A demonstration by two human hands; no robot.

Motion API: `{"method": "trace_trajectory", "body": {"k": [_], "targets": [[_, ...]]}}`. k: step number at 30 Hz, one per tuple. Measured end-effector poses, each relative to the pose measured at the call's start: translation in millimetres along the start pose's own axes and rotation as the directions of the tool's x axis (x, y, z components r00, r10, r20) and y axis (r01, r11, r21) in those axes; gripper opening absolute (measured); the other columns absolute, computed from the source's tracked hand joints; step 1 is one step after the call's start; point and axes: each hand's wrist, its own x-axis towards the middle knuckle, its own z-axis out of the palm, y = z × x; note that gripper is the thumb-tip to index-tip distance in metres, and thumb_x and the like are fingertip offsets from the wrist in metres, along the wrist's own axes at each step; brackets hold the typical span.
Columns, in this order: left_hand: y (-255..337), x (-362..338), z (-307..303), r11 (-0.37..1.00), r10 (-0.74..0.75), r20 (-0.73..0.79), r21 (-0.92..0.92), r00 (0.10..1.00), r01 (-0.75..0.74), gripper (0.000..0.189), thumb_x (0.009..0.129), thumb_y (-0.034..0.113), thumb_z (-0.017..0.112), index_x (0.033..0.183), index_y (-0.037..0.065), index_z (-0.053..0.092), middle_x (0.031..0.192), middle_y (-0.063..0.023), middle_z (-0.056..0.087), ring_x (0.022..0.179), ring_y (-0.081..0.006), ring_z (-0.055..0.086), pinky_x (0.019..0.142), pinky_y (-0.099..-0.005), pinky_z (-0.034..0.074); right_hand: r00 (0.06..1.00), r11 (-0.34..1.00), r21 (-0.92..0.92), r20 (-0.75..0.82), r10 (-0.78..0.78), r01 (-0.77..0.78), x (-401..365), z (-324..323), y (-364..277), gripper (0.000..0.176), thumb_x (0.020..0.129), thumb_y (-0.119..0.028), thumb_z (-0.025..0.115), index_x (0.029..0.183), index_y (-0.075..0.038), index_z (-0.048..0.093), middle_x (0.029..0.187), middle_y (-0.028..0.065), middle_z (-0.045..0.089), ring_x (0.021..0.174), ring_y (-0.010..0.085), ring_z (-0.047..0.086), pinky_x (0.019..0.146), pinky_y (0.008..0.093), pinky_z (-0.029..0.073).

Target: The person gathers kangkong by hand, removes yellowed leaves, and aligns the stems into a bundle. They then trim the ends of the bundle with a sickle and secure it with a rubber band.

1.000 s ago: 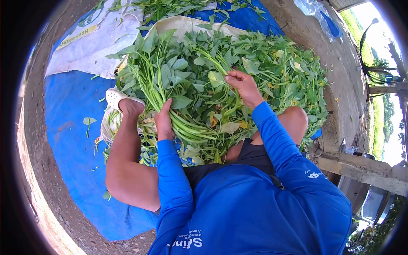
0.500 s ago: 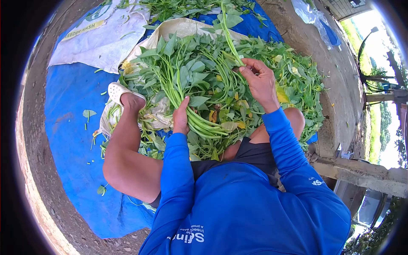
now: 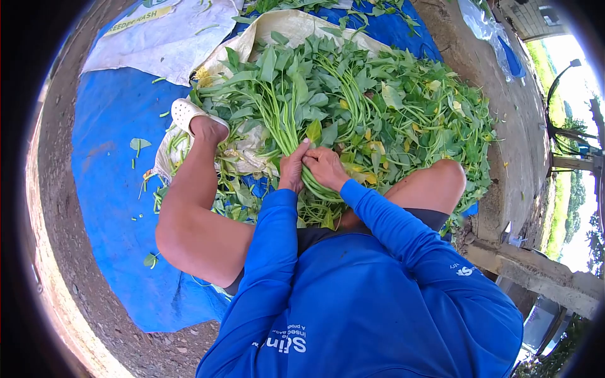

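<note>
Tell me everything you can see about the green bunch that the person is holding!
The green bunch is many long, slim stems lying side by side, with broad, pointed leaves at the far end. They look fresh and smooth. The left hand grips it low down, and the right hand touches it there. Its bare ends curve below the hands. The leafy end lies over a leafy heap. I can't see any tie.

Left hand (image 3: 292,169) and right hand (image 3: 327,167) sat close together before the torso (image 3: 372,302).
Fingers (image 3: 314,157) were curled in a grip, the left thumb (image 3: 303,147) pointing forward; both forearms (image 3: 275,219) angled inward.
</note>
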Motion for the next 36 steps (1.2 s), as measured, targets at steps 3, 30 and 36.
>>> {"method": "trace_trajectory", "body": {"k": [3, 30, 36], "targets": [[22, -1, -8, 0.993, -0.070, -0.014, 0.092, 0.997, 0.071, 0.029, 0.091, 0.017, 0.083, 0.111, -0.001, 0.072, 0.095, -0.0100, 0.076, 0.079, -0.0227, 0.076, 0.071, -0.0386, 0.065, 0.993, 0.997, -0.049, 0.107, -0.053, 0.058, 21, -44, -21, 0.032, 0.099, -0.026, 0.071, 0.117, 0.000, 0.079, 0.108, 0.0211, 0.079, 0.100, 0.0384, 0.076, 0.094, 0.0471, 0.058], [120, -59, 26, 0.965, 0.110, 0.267, 0.204, 0.957, -0.167, 0.042, 0.101, 0.018, 0.073, 0.135, -0.005, 0.066, 0.120, -0.0172, 0.079, 0.103, -0.0272, 0.079, 0.090, -0.0415, 0.067, 0.990, 0.872, 0.471, 0.101, 0.098, -0.135, -62, -111, -45, 0.037, 0.107, -0.028, 0.070, 0.132, -0.001, 0.068, 0.116, 0.0084, 0.079, 0.107, 0.0181, 0.072, 0.092, 0.0339, 0.054], [122, -62, 29, 0.977, 0.115, 0.309, 0.139, 0.944, -0.164, 0.040, 0.100, 0.018, 0.073, 0.131, -0.007, 0.069, 0.120, -0.0179, 0.079, 0.103, -0.0279, 0.079, 0.091, -0.0415, 0.066, 0.975, 0.878, 0.479, 0.197, -0.100, -0.007, -66, -110, -29, 0.034, 0.111, -0.031, 0.065, 0.132, -0.004, 0.061, 0.115, 0.0032, 0.076, 0.114, 0.0147, 0.069, 0.092, 0.0351, 0.055]]}}
